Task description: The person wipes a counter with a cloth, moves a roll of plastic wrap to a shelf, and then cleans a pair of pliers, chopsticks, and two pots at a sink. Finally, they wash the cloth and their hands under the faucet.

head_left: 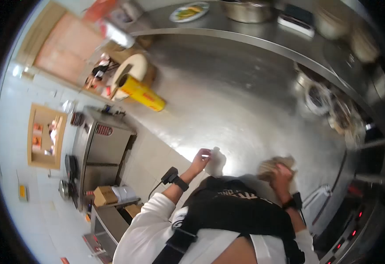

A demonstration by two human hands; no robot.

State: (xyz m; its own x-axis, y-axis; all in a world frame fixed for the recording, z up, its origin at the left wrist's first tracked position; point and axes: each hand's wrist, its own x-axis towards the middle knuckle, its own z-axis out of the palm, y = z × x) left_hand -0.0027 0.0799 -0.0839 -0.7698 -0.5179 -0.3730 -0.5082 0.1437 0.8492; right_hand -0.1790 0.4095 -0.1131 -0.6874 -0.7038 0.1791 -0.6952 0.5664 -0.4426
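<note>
My right hand [283,172] is closed on a brownish cleaning cloth [269,166], which is bunched against the steel worktop [227,105] near its front edge. My left hand [201,161] hovers by the front left edge of the same worktop. Its fingers curl in loosely toward the thumb, and I see nothing in them. A dull reflection or shadow shows on the metal beside it. Both wrists wear dark bands with small devices.
A yellow roll [142,92] lies at the worktop's far left, near a round pale board [133,72] with a cleaver-like blade on it. Bagged containers [320,99] stand at the right. A raised shelf [245,37] holds a plate of food [189,12], a pot [247,11] and a scale [296,20].
</note>
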